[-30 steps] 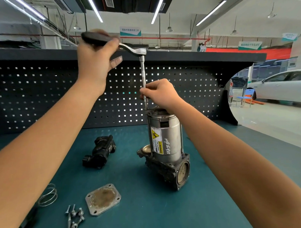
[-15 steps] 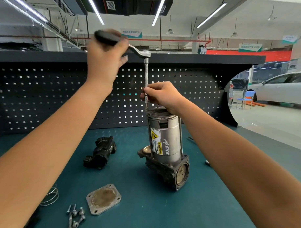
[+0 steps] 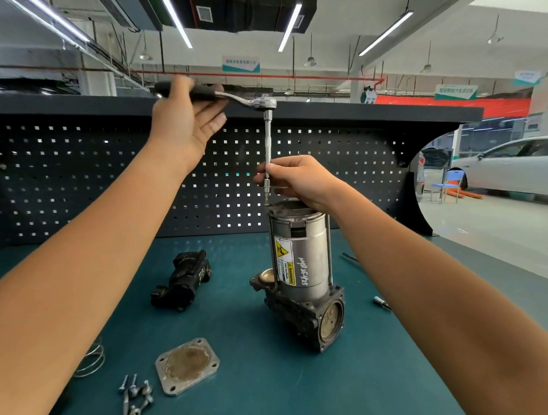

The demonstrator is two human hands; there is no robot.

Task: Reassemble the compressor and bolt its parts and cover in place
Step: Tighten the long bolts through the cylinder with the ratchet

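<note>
A compressor (image 3: 299, 262) stands upright at the middle of a teal surface (image 3: 257, 394). The right hand (image 3: 299, 180) pinches a ratchet's (image 3: 256, 100) vertical extension bar (image 3: 267, 139) just above the compressor's top. The left hand (image 3: 189, 126) has a loose grip, its fingers nearly straight against the ratchet handle. Near left lie a square cover plate (image 3: 187, 365) and loose bolts (image 3: 135, 398); a black part (image 3: 183, 278) lies left of the compressor.
</note>
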